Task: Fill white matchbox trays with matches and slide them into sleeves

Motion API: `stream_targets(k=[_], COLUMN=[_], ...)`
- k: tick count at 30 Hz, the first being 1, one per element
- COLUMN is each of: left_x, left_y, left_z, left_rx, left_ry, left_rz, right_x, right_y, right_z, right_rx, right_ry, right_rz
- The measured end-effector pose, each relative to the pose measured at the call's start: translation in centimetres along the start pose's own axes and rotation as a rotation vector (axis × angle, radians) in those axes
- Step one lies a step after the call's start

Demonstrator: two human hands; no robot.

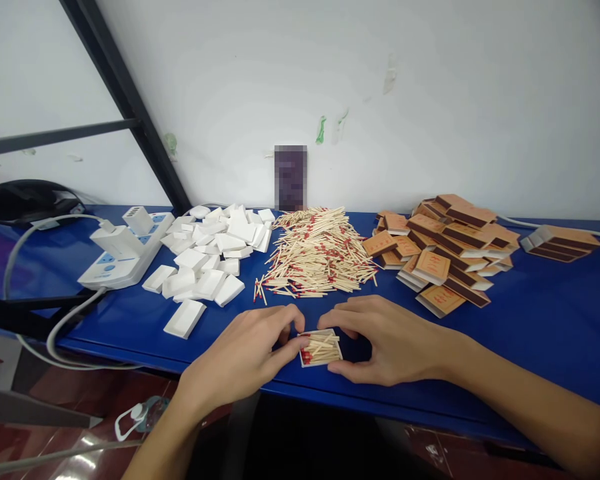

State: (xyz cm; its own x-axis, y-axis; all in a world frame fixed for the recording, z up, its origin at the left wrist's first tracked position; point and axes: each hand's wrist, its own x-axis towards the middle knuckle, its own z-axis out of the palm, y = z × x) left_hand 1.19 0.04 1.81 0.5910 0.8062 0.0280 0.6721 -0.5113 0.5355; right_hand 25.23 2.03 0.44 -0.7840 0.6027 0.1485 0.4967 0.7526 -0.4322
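A small white matchbox tray point(322, 365), filled with red-tipped matches point(324, 348), sits near the front edge of the blue table. My left hand point(260, 343) grips its left end, the thumb lying over the match heads. On the other side, my right hand point(387, 340) has its index finger at the far edge and its thumb at the near right corner, closed round the tray. Beyond both hands rises a big heap of loose matches point(320, 257). White empty trays point(210, 283) are piled to its left, and orange-brown matchbox sleeves point(433, 267) to its right.
A white power strip point(130, 260) with plugged-in chargers point(114, 240) and cables lies at the left, beside a black metal frame point(125, 93). Further sleeves point(560, 241) stand at the far right. A blurred dark panel point(291, 177) leans by the wall.
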Motion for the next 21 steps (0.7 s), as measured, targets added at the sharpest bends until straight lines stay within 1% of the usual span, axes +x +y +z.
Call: stream_targets(k=[3,6,9,11,14,18,21], left_x=[-0.02,-0.3,-0.6,-0.68,-0.56,-0.15,0.07], left_y=[-0.17,-0.32,-0.38,-0.39,-0.43,-0.62,-0.78], left_z=[-0.11,-0.25,-0.27,-0.2,-0.04,0.21,0.26], left_rx=[0.037,0.078,0.078,0.068,0.07,0.043,0.016], left_ry=[0.07,0.111,0.101,0.095,0.091,0.049,0.037], left_rz=[-0.005,-0.011,-0.023,-0.004,0.062,0.156,0.197], right_x=[-0.09,-0.14,-0.11,-0.09,-0.09,-0.03,0.12], right_y=[0.07,0.08,0.07,0.0,-0.19,-0.44,-0.44], right_z=[0.05,0.15,0.29,0.36,0.33,0.07,-0.11], right_rx=[-0.003,-0.03,-0.042,-0.046,-0.024,0.035,0.073], right_ry=[0.058,0.061,0.043,0.045,0.057,0.075,0.077], right_rz=[-0.038,-0.055,-0.072,-0.085,-0.094,-0.094,-0.083])
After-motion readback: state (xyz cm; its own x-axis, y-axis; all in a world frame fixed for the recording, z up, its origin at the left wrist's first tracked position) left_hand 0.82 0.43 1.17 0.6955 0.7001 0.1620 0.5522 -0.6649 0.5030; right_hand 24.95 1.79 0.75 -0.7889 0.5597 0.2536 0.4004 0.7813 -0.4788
